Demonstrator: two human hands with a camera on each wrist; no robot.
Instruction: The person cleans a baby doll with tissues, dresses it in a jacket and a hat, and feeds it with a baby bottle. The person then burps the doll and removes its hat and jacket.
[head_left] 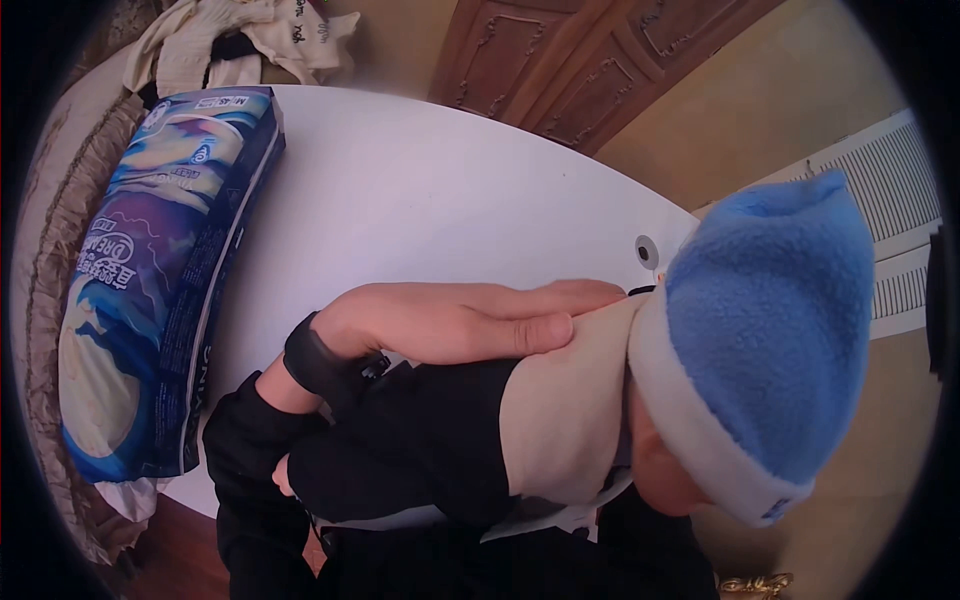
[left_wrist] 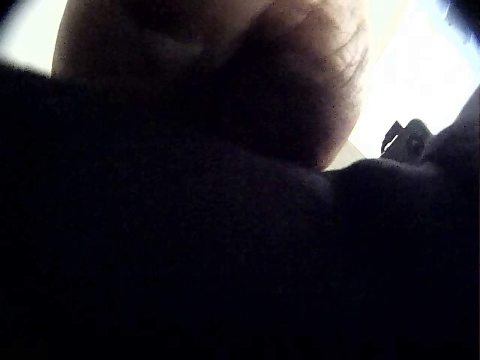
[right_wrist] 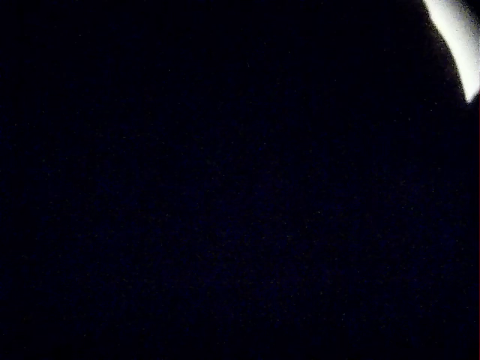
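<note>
A small figure in black clothing leans against the wearer's chest in the head view. It wears a blue fleece hat with a white band, and a cream cloth wraps its neck and shoulders. My left hand lies flat across its upper back, fingers and thumb extended over the cream cloth. In the left wrist view the underside of that hand shows above dark fabric. A small bit of skin peeks out beside the black sleeve. My right hand is hidden; its wrist view is almost wholly dark.
A white table stretches behind the figure, with a round grommet near its right edge. A blue and purple diaper pack lies along its left side. Light clothes are heaped beyond it; a carved wooden door stands behind.
</note>
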